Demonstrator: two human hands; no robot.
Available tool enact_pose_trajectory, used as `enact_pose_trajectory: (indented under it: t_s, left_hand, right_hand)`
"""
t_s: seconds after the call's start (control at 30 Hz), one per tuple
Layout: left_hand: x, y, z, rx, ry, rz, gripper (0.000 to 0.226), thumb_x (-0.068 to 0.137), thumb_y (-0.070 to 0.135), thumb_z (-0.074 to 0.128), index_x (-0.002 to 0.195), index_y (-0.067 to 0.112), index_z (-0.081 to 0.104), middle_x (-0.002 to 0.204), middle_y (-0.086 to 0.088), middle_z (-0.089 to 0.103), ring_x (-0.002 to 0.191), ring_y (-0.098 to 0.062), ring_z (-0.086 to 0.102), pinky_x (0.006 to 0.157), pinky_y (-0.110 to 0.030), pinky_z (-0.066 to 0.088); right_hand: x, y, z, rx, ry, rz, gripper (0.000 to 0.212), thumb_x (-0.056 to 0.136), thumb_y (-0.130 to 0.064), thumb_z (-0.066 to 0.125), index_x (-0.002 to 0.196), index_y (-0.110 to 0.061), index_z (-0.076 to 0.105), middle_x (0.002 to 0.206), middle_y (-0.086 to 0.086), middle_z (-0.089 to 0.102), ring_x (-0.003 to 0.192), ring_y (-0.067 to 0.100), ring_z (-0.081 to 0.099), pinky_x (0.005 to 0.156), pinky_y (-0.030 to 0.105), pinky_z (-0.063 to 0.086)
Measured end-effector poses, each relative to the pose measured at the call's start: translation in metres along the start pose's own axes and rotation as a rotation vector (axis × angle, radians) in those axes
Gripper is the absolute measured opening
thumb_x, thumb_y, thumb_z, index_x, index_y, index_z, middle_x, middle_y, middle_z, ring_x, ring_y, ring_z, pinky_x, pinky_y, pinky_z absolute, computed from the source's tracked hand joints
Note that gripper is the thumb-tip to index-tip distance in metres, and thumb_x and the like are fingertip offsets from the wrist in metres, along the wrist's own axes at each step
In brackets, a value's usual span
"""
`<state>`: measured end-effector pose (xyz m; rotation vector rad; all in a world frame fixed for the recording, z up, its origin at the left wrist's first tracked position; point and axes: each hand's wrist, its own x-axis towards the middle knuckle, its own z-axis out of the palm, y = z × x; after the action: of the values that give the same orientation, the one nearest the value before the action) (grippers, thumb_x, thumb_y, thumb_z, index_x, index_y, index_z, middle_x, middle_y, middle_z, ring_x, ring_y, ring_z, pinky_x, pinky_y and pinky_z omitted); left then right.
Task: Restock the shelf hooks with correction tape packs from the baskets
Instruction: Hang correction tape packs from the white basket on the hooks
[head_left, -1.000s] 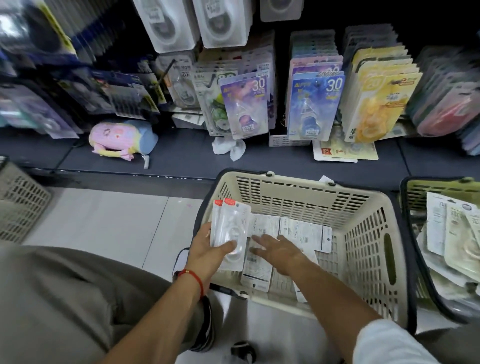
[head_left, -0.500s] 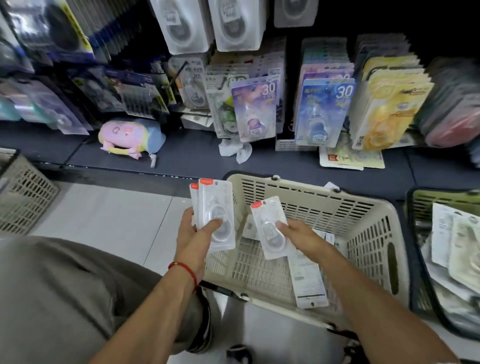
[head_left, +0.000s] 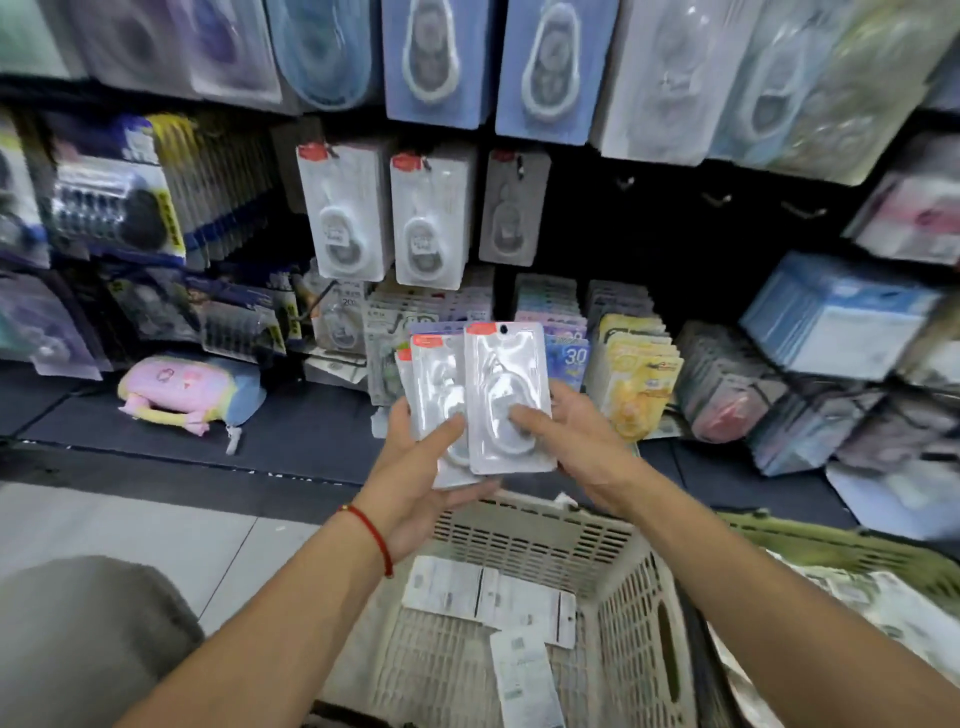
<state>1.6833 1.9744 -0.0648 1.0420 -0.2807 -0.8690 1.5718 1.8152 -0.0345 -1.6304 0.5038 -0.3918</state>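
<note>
While both hands hold packs | left hand (head_left: 415, 467) grips small stack of clear plastic packs (head_left: 434, 395) | right hand (head_left: 576, 441) pinches front clear pack (head_left: 506, 400) | line hole with hook, push slowly

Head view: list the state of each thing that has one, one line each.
Left hand: gripping a fanned stack of clear blister packs.
Right hand: holding one clear red-tabbed pack upright.
Cream slotted plastic basket: a few packs lying face down inside.
Bare shelf hooks: unfilled.
</note>
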Motion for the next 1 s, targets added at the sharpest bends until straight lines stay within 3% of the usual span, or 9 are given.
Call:
enact_pose_trajectory:
  t_s: [0.1, 0.2, 0.3, 0.43, 0.5, 0.6, 0.7, 0.87, 1.0]
  left_hand:
    - [0.015, 0.039, 0.024, 0.031, -0.092, 0.060, 0.044, 0.099, 0.021, 0.069, 0.135, 0.037, 0.050, 0.130, 0.002, 0.072, 0.111, -0.033, 0.074, 0.080, -0.056, 0.062]
    - [0.030, 0.072, 0.041, 0.081, -0.145, 0.131, 0.043, 0.100, 0.021, 0.068, 0.135, 0.038, 0.049, 0.128, 0.006, 0.073, 0.111, -0.031, 0.075, 0.082, -0.059, 0.062]
    - [0.043, 0.093, 0.051, 0.164, -0.136, 0.244, 0.047, 0.099, 0.023, 0.069, 0.138, 0.039, 0.047, 0.130, 0.010, 0.071, 0.111, -0.025, 0.075, 0.082, -0.057, 0.063]
    - [0.058, 0.103, 0.049, 0.200, -0.019, 0.356, 0.052, 0.096, 0.027, 0.074, 0.139, 0.042, 0.048, 0.129, 0.013, 0.069, 0.111, -0.019, 0.074, 0.080, -0.052, 0.065]
    - [0.062, 0.104, 0.041, 0.215, 0.047, 0.403, 0.053, 0.095, 0.028, 0.076, 0.138, 0.043, 0.049, 0.127, 0.015, 0.069, 0.110, -0.016, 0.074, 0.076, -0.050, 0.066]
    - [0.064, 0.109, 0.029, 0.278, 0.095, 0.499, 0.054, 0.095, 0.029, 0.076, 0.137, 0.049, 0.050, 0.121, 0.026, 0.069, 0.111, -0.009, 0.072, 0.074, -0.046, 0.066]
    - [0.066, 0.115, 0.024, 0.310, 0.107, 0.575, 0.052, 0.097, 0.027, 0.074, 0.138, 0.049, 0.050, 0.128, 0.020, 0.068, 0.113, -0.013, 0.071, 0.075, -0.048, 0.066]
    - [0.064, 0.119, 0.022, 0.330, 0.145, 0.627, 0.063, 0.096, 0.033, 0.075, 0.144, 0.057, 0.042, 0.143, 0.016, 0.059, 0.125, -0.016, 0.065, 0.077, -0.044, 0.066]
    - [0.065, 0.121, 0.018, 0.363, 0.165, 0.631, 0.067, 0.096, 0.037, 0.075, 0.148, 0.054, 0.037, 0.148, 0.014, 0.055, 0.133, -0.021, 0.059, 0.090, -0.050, 0.062]
  right_hand:
    - [0.000, -0.040, -0.009, -0.115, 0.001, -0.084, 0.043, 0.100, -0.044, 0.067, 0.136, -0.025, 0.054, 0.094, 0.008, 0.078, 0.063, 0.025, 0.070, 0.046, 0.029, 0.048]
    - [0.008, -0.065, -0.016, -0.106, 0.068, -0.166, 0.032, 0.097, -0.054, 0.068, 0.123, -0.036, 0.060, 0.081, 0.000, 0.077, 0.041, 0.012, 0.056, 0.036, 0.020, 0.039]
    - [0.025, -0.076, -0.019, -0.044, 0.143, -0.200, 0.023, 0.097, -0.048, 0.071, 0.112, -0.031, 0.069, 0.081, 0.004, 0.075, 0.044, 0.017, 0.048, 0.039, 0.022, 0.037]
    - [0.047, -0.071, -0.016, -0.036, 0.192, -0.234, 0.013, 0.102, -0.028, 0.066, 0.106, -0.017, 0.072, 0.063, -0.007, 0.060, 0.051, 0.013, 0.047, 0.044, 0.021, 0.037]
    - [0.054, -0.065, -0.014, -0.012, 0.201, -0.247, 0.019, 0.104, -0.030, 0.063, 0.108, -0.012, 0.067, 0.071, -0.004, 0.063, 0.056, 0.011, 0.051, 0.047, 0.024, 0.039]
    - [0.062, -0.057, -0.013, 0.034, 0.215, -0.256, 0.019, 0.108, -0.031, 0.058, 0.112, -0.012, 0.060, 0.074, 0.003, 0.063, 0.062, 0.022, 0.054, 0.048, 0.031, 0.040]
    - [0.068, -0.054, -0.014, 0.052, 0.224, -0.264, 0.015, 0.109, -0.028, 0.056, 0.114, -0.015, 0.060, 0.069, 0.002, 0.063, 0.062, 0.025, 0.055, 0.051, 0.033, 0.043]
    - [0.075, -0.062, -0.012, 0.060, 0.242, -0.255, 0.021, 0.107, -0.030, 0.058, 0.118, -0.012, 0.060, 0.068, 0.007, 0.064, 0.057, 0.023, 0.054, 0.050, 0.030, 0.044]
    - [0.076, -0.069, -0.008, 0.077, 0.268, -0.274, 0.025, 0.104, -0.034, 0.062, 0.114, -0.011, 0.063, 0.064, 0.003, 0.061, 0.048, 0.012, 0.051, 0.044, 0.024, 0.040]
